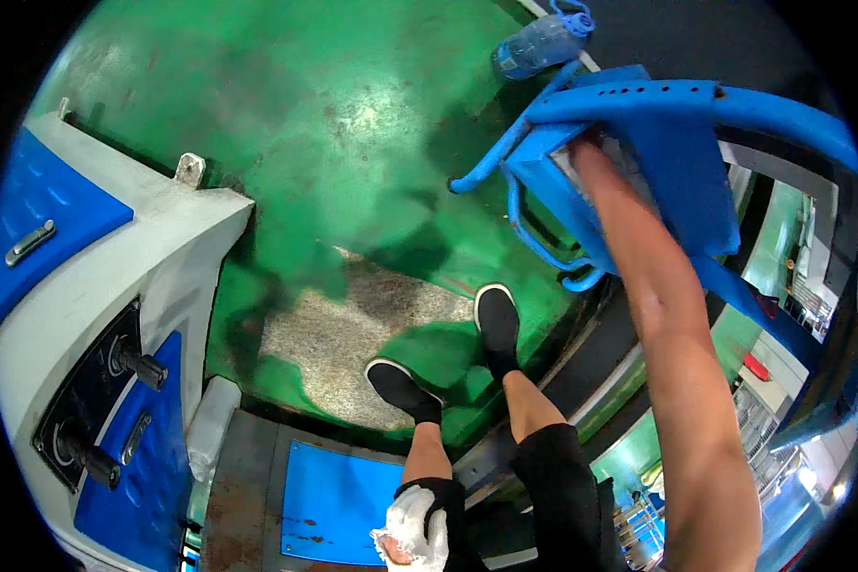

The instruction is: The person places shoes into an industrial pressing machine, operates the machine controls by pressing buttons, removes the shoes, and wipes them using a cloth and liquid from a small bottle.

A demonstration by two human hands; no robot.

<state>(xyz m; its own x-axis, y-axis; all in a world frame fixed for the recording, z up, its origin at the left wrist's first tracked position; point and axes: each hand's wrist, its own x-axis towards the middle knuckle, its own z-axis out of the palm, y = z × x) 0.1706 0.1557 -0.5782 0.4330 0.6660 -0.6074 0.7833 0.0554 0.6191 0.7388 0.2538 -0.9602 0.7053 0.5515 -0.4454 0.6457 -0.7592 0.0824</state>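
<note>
One bin [564, 208], one bottle [541, 46], two shoes [498, 329], two knobs [148, 370].

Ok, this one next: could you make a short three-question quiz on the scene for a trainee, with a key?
1. Which of the person's arms reaches into the blue box?
2. True or false: the shoes on the green floor are bright red.
3. Fill in the blank: the clear bottle near the box has a ____ cap.

Key:
1. The right arm; its hand is hidden inside.
2. False; they are black.
3. Blue.
</note>
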